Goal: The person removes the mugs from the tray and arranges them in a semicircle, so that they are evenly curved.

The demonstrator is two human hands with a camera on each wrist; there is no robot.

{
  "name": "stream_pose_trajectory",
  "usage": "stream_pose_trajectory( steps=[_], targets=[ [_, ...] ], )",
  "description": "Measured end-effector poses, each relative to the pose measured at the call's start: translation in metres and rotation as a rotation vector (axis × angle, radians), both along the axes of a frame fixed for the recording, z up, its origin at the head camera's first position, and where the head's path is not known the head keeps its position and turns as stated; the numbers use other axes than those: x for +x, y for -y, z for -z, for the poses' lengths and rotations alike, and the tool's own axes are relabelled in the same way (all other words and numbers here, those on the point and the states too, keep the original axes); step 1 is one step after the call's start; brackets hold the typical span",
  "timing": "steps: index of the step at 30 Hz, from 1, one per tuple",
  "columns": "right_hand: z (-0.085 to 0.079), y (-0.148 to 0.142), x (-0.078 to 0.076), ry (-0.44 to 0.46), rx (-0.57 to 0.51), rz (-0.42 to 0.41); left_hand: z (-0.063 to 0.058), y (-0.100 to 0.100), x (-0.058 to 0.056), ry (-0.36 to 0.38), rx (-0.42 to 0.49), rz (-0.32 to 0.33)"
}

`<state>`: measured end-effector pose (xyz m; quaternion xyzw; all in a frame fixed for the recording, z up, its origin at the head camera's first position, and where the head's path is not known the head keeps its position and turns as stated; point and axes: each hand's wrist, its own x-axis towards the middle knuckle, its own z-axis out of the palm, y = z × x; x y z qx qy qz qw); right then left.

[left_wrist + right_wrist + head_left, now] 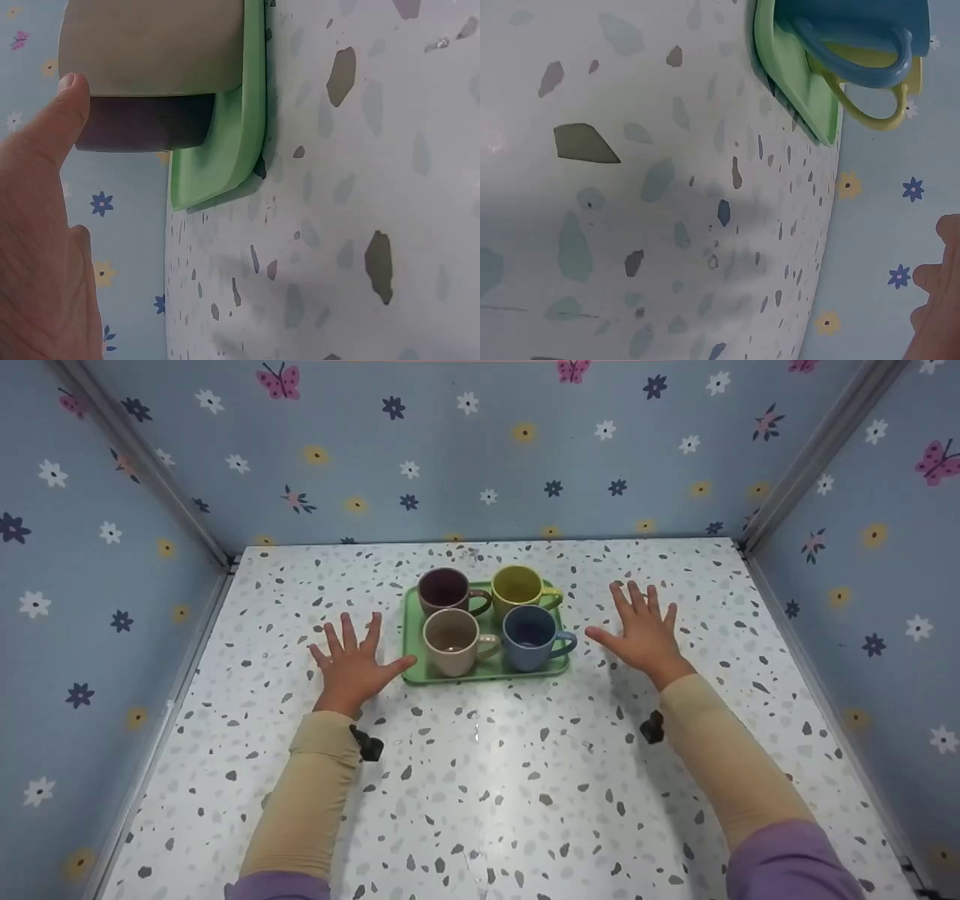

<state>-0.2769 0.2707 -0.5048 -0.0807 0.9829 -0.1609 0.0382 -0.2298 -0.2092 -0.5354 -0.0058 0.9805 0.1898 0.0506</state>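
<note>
Head view: the tray (413, 639) lies on the table (480, 780) between the left hand (351, 669) and the right hand (645, 641), both with fingers spread apart and gripping nothing. The left thumb (397, 666) overlaps the tray's left end, but I cannot tell whether it touches; the right hand is apart from the tray. A knock seems the likeliest trouble: a thumb swung inward might catch the beige mug (452, 643) or snag the blue mug (529, 639) by its handle, which juts to the tray's right edge. Raising one end alone could tilt the tray and send mugs sliding, since its rim looks low. The tray holds four upright mugs, handles to the right: the maroon mug (442, 589) at back left, the yellow mug (516, 587) at back right, beige and blue before them. No contents can be made out; the maroon mug's bottom is too dark to read.
</note>
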Motion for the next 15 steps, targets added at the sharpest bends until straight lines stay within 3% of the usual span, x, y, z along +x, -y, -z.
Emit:
stream_pose_trajectory(
  steps=[15],
  targets=[
    [0.044,0.021,0.010,0.051,-0.065,-0.032,0.037,-0.017,0.005,-0.009,0.009,0.025]
  ],
)
